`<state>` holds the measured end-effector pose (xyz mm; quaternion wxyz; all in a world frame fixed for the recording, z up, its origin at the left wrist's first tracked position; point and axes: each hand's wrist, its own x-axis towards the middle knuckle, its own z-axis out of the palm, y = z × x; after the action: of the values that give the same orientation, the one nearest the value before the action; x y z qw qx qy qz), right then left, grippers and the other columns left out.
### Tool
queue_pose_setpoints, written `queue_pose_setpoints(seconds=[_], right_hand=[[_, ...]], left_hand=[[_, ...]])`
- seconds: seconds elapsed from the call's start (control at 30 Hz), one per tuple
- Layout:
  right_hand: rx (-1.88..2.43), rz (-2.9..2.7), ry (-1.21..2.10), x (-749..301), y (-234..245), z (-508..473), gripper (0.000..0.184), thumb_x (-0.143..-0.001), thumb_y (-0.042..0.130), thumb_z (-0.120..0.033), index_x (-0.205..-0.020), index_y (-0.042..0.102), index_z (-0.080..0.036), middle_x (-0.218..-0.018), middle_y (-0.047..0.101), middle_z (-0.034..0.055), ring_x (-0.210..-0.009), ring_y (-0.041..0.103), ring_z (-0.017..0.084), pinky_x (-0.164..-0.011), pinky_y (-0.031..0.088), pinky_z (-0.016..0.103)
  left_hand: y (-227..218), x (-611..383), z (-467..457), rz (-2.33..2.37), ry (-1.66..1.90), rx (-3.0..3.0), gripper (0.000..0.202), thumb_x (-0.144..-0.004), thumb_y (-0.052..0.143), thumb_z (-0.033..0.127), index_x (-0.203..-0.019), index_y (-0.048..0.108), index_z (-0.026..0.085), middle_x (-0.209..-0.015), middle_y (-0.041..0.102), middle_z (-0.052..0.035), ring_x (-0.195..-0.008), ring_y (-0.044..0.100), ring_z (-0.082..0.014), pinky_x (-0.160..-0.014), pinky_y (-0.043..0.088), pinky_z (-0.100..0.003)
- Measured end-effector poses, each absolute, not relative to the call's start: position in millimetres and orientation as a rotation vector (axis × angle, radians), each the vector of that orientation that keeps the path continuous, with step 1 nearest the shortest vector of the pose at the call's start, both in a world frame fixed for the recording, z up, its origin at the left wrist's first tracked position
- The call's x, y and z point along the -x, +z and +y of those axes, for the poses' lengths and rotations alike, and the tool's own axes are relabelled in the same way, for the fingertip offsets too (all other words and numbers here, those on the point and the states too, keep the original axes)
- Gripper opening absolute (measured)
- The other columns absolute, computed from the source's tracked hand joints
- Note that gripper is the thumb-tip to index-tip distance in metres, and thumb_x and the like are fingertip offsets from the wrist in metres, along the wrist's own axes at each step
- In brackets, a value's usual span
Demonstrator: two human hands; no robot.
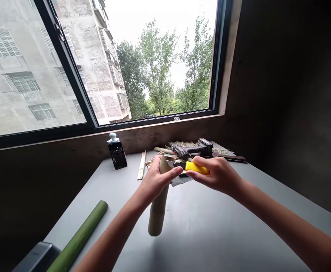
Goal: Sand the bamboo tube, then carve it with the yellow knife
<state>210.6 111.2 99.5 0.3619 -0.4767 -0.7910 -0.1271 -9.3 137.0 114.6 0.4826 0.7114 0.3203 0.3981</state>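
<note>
Two hands meet over a pale bamboo tube and a knife with a yellow handle, both held in the air above the middle of the tabletop. The tube stands almost upright, leaning slightly, and its lower end sits at or just above the grey surface (from this angle, I can't tell which).

The left hand has its grip clamped around the tube's upper part, with the fingers stretching across toward the knife. The right hand has its grip closed on the yellow handle, and the dark blade points back toward the tube's top end. Whether the edge touches the bamboo is hidden. Both forearms reach in from the near side, angling toward each other, with the wrists slightly bent.

Just behind the hands, a cordless drill lies over a patch of dried straw, with pale bamboo strips to its left. Farther left stands a black bottle topped by a small white figurine. Toward the near-left corner, a green bamboo pole lies diagonally beside a dark case. Beyond the tabletop, a window looks out on a concrete building and trees.
</note>
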Motion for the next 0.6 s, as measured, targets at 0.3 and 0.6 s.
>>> queue_pose_setpoints(seconds=[0.3,0.6], right_hand=[[1.191,-2.073,-0.386,-211.6,99.0,113.5,0.045,-0.091,0.047,-0.059,-0.074,0.058,-0.02,-0.053,0.055,-0.0027,-0.043,0.048,0.009,-0.049,0.024,0.024],[1.22,-2.123,-0.372,-212.0,98.7,113.7,0.048,-0.094,0.041,-0.061,-0.076,0.057,-0.02,-0.054,0.057,-0.0022,-0.045,0.051,0.01,-0.049,0.024,0.024]], left_hand=[[114.0,9.8,138.7,0.866,0.934,-1.75,0.052,-0.08,0.074,0.054,-0.105,0.05,0.015,-0.085,0.061,-0.0034,-0.067,0.058,-0.0151,-0.059,0.048,-0.026],[114.3,9.8,138.5,0.795,0.946,-1.783,0.05,-0.083,0.073,0.05,-0.113,0.051,0.017,-0.087,0.059,-0.0015,-0.066,0.056,-0.0135,-0.057,0.049,-0.024]])
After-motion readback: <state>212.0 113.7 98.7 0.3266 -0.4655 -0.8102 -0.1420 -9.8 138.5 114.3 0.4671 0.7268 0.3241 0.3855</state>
